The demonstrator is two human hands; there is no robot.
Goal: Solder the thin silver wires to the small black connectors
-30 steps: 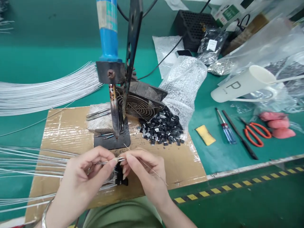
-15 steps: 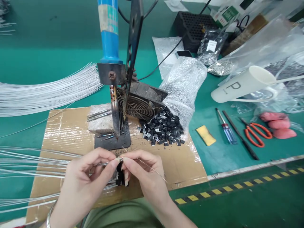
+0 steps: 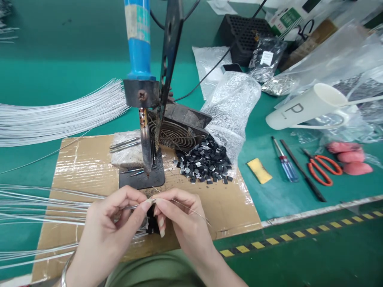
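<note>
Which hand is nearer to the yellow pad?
Right. The right hand is left of the yellow pad and lower in view; the left hand is farther left.

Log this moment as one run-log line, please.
left hand: pinching thin wire | right hand: holding thin strand, fingertips near left's | ahead: soldering iron, tip down | beyond right hand: heaped black connectors

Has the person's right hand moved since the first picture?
Yes, slightly: judged against the black pad on the cardboard, the right hand has shifted left, closer to the left hand.
</note>
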